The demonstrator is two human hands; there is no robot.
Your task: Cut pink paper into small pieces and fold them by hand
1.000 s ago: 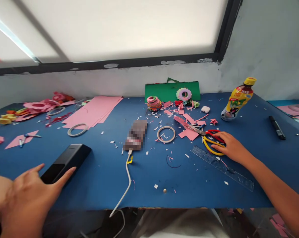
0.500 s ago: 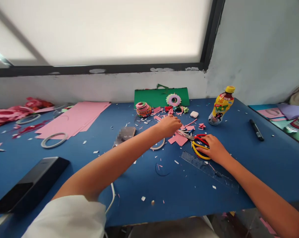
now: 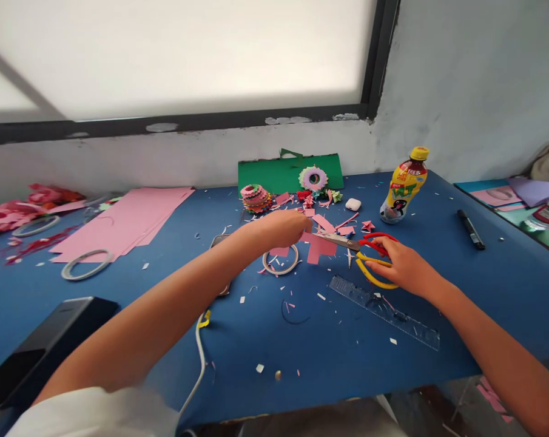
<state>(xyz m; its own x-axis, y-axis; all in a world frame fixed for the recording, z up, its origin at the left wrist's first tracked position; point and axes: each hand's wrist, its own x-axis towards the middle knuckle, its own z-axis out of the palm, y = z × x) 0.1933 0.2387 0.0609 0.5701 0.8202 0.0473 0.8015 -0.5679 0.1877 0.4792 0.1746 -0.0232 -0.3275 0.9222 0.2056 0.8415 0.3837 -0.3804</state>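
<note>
The right hand (image 3: 408, 262), right of centre in the frame, grips a pair of scissors (image 3: 353, 244) by the handles, one red and one yellow, which stand apart from each other. The blades point toward the middle of the frame, over a pink paper cutout (image 3: 319, 246) lying just below the left hand (image 3: 292, 224). That hand is near the centre with its fingers curled; the fingertips are partly hidden (so I cannot tell whether they pinch the paper or only rest against it).

Directly below the left hand, a pale ring of tape (image 3: 281, 272) lies flat on the blue tabletop (image 3: 347, 370). A clear ruler (image 3: 386, 312) slants below the right hand, toward the lower right. Above the scissors are pink scraps, a small white case (image 3: 353, 204) and a green sheet (image 3: 274, 170) against the wall, with a stack of scalloped paper rings (image 3: 255, 199) in front of the sheet's left end.

A bottle with a yellow cap (image 3: 404, 187) stands at the upper right, and a black pen (image 3: 471, 230) lies further right. Pink sheets (image 3: 128, 221) are fanned out at the left, above a dark box (image 3: 51, 340) in the lower left corner.
</note>
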